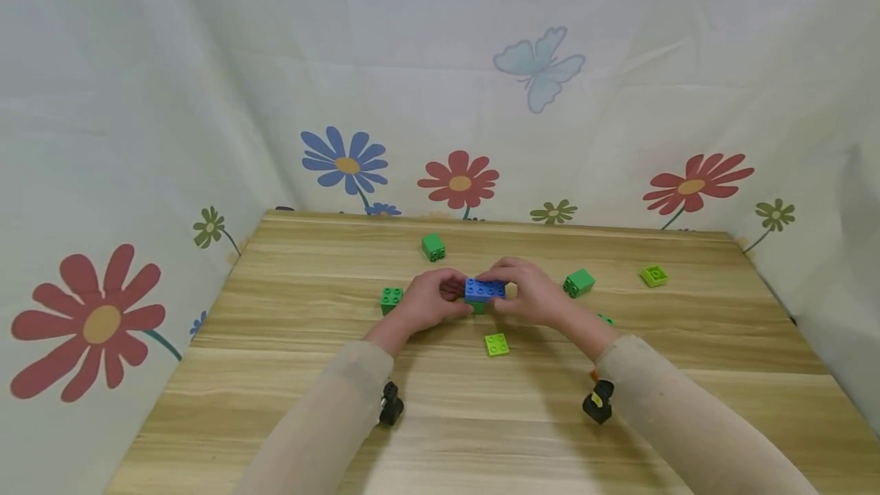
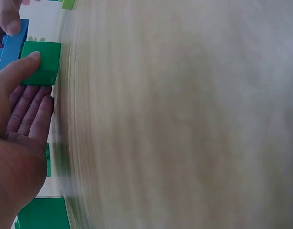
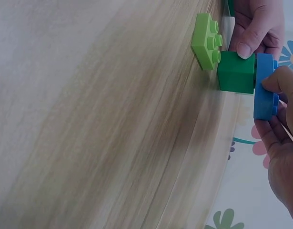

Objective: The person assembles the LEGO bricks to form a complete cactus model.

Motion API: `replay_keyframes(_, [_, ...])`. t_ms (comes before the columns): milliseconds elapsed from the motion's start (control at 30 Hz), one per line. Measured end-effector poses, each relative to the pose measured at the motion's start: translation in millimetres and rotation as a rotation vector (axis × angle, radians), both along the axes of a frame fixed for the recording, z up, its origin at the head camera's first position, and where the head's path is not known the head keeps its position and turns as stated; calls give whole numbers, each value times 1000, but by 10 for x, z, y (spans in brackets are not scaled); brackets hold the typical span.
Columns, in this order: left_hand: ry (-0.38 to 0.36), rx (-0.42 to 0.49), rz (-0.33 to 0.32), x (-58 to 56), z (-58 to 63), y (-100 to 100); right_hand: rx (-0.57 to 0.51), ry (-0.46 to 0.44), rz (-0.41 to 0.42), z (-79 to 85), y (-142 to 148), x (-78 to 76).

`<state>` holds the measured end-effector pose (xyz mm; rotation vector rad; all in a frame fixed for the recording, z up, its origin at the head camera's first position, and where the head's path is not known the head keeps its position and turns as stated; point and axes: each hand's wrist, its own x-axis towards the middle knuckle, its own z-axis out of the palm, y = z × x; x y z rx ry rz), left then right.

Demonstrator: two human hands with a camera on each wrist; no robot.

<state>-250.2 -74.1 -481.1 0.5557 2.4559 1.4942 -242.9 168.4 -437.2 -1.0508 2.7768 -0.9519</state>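
Near the middle of the table, my right hand (image 1: 532,295) pinches a long blue toy brick (image 1: 484,290) between thumb and fingers, studs up. Directly beneath its left part is a green brick (image 3: 235,72), against the blue one's underside. My left hand (image 1: 433,301) holds that green brick, thumb on the near side and fingers behind it. From the left wrist view, the left thumb lies across the green brick's face, with the blue brick (image 2: 14,45) beside it. A lime green brick (image 1: 496,344) with studs up lies just in front of the hands.
Green bricks lie around: one (image 1: 392,300) left of my left hand, one (image 1: 433,247) farther back, another (image 1: 579,283) to the right. A lime brick (image 1: 654,276) lies far right on its side. My right forearm partly hides a green piece (image 1: 605,319) and an orange piece (image 1: 594,378).
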Motion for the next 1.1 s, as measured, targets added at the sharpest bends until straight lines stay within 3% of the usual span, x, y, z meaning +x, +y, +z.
replay_keyframes(1100, [12, -34, -3, -16, -20, 11, 12, 54, 1, -3, -32, 34])
